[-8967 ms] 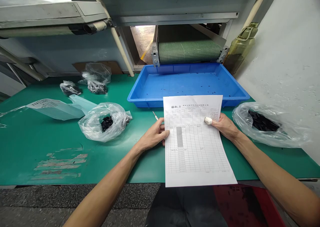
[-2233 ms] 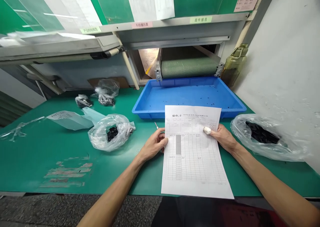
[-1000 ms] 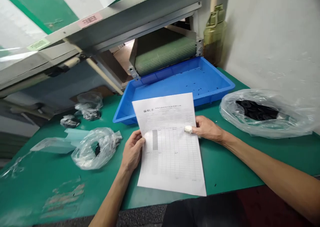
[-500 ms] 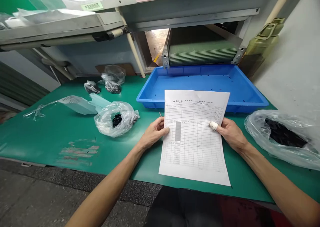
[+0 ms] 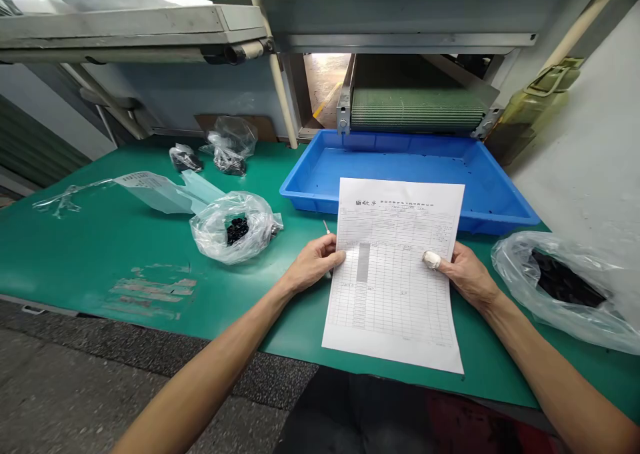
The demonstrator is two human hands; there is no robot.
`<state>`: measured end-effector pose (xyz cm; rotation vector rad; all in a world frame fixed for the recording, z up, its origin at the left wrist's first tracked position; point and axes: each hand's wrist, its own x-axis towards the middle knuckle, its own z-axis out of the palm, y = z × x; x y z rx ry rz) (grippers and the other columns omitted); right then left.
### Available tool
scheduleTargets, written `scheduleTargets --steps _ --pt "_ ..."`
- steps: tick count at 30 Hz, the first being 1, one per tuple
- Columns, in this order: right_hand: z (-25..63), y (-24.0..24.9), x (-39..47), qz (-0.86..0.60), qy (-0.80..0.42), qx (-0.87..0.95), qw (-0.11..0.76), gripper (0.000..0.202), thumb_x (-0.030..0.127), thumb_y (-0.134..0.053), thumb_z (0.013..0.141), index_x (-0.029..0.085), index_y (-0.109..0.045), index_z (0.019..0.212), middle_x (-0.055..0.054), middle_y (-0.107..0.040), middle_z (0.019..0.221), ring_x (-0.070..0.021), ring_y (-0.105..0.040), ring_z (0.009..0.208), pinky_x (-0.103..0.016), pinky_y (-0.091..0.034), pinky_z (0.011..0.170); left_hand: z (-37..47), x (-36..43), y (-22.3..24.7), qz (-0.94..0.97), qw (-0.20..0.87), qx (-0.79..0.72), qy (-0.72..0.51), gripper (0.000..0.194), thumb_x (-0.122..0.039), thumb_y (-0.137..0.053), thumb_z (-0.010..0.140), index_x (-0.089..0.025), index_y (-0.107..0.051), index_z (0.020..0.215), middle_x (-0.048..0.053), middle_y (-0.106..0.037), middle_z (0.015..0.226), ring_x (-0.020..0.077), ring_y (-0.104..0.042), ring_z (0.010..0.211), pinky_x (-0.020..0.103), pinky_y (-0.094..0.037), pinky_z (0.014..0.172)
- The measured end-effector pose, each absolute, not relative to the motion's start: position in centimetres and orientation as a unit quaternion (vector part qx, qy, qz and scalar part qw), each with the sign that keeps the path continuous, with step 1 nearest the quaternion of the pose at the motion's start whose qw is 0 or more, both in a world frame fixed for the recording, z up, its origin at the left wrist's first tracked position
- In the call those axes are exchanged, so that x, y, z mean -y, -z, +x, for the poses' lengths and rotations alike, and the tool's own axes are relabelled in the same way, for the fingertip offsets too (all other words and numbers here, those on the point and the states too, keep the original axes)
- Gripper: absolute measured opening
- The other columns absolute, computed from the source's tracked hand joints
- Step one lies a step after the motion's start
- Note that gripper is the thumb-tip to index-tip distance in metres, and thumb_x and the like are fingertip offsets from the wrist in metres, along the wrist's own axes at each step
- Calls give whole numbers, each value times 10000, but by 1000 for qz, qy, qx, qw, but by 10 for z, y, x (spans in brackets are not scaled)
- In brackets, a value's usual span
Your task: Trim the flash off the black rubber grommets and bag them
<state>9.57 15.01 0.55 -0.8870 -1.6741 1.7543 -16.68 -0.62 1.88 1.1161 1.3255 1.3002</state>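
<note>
A printed white form point(image 5: 390, 307) with a table and a grey column is held up over the green table by both hands. My left hand point(image 5: 316, 262) pinches its left edge, thumb on the front. On the right edge my right hand point(image 5: 463, 272) grips the sheet, its thumb wrapped in a white covering. Behind the left hand, a thin pen-like stick point(image 5: 327, 227) partly shows; whether the hand touches it I cannot tell. The sheet's top overlaps the front of a blue tray point(image 5: 310, 204).
An open plastic bag point(image 5: 210, 241) of small black parts lies left of centre, beside a light-green sheet point(image 5: 165, 197). Two small bags point(image 5: 185, 157) sit behind. A larger bag point(image 5: 520, 294) is at right. The conveyor point(image 5: 417, 111) ends above the tray.
The view has shifted a little, so the table items appear slightly displaced. Both hands still hold the form, and more of the pen-like stick shows beside the left hand.
</note>
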Motion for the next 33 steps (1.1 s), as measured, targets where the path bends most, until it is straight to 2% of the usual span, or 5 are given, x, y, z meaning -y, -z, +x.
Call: scheduleTargets --steps 6,13,22,33 --pt "93 -12 -148 -326 -651 629 272 526 488 -824 629 199 -692 1048 -101 -681 1113 -342 -630 1019 -474 -544 851 -168 6 -20 463 460 -566 -504 257 -324 -602 840 -162 -590 1039 18 -626 850 130 -520 712 227 -362 576" --pt "92 -6 -152 -307 -650 634 286 484 455 -799 677 210 -698 1081 -90 -688 1099 -313 -649 984 -447 -546 841 -167 6 -25 474 456 -579 -481 272 -367 -589 843 -169 -588 1029 2 -614 834 120 -487 685 229 -362 583" --pt "91 -12 -149 -308 -643 640 287 499 487 -785 671 188 -695 1061 -102 -684 1103 -319 -635 1011 -467 -536 862 -164 5 -32 482 432 -609 -458 306 -441 -560 827 -175 -583 978 6 -612 831 145 -513 701 256 -394 623" --pt "92 -17 -147 -295 -651 643 275 475 475 -767 697 207 -691 1081 -81 -683 1114 -295 -639 1011 -427 -542 852 -165 5 -30 475 423 -606 -478 274 -410 -563 840 -180 -585 988 -1 -619 829 134 -528 700 241 -412 616"
